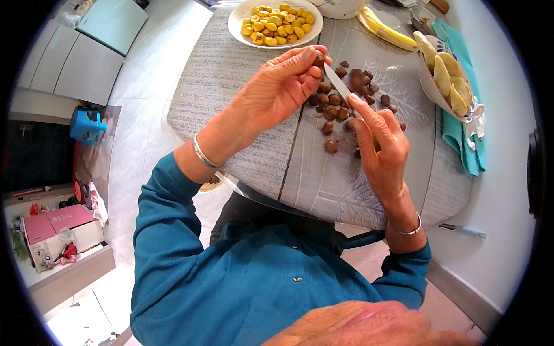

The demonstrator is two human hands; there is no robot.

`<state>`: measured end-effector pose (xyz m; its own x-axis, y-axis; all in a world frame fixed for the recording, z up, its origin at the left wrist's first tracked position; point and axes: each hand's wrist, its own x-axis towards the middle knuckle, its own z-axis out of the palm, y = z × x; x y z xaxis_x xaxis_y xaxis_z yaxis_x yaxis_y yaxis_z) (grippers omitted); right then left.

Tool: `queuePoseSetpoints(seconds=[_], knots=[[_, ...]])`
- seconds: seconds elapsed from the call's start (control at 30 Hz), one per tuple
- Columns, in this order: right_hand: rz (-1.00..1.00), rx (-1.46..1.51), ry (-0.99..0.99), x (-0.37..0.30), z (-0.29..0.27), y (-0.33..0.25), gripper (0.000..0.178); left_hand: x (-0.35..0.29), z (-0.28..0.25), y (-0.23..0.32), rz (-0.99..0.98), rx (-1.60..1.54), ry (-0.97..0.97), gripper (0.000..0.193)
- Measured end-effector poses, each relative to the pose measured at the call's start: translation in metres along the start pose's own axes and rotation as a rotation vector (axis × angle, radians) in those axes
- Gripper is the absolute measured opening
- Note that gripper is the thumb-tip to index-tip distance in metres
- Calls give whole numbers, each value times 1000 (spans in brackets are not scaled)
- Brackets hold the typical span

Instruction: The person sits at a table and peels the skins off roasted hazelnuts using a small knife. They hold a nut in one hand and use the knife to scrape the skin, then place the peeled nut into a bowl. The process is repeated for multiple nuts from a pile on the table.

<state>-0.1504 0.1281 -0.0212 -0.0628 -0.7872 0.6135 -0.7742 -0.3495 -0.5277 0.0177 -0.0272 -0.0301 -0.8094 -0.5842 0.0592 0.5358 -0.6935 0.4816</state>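
Note:
Between its thumb and fingers my left hand [283, 83] pinches a brown chestnut [319, 59]. My right hand [384, 144] grips a small knife, its index finger stretched along the back of the pale blade [336, 81]. The blade's tip is at the chestnut; whether it cuts in is too small to tell. The knife's handle is mostly hidden in my right palm. Several unpeeled chestnuts [332, 113] lie loose on the grey table under and between my hands. Beyond my left hand, a white plate [235, 29] holds many peeled yellow chestnuts [277, 26].
At the right edge of the table [231, 104], a bowl [428, 83] of pale, pointed dough pieces stands beside a teal cloth [461, 147]. Bananas [384, 30] lie at the back. A blue stool [88, 124] and a low shelf with a pink box [57, 222] are off to the left.

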Motion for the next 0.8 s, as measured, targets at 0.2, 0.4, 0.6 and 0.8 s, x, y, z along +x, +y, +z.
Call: queuePoseSetpoints(seconds=[0.2, 0.4, 0.6, 0.8], knots=[[23, 13, -16, -3, 0, 0, 41, 0, -3, -2, 20, 11, -34, 32], [0, 0, -6, -2, -1, -3, 41, -2, -2, -4, 3, 67, 37, 32], [-8, -6, -7, -3, -1, -3, 43, -3, -3, -3, 24, 120, -2, 31], [-1, -4, -9, -2, -4, -4, 43, -5, 0, -2, 64, 196, 1, 30]])
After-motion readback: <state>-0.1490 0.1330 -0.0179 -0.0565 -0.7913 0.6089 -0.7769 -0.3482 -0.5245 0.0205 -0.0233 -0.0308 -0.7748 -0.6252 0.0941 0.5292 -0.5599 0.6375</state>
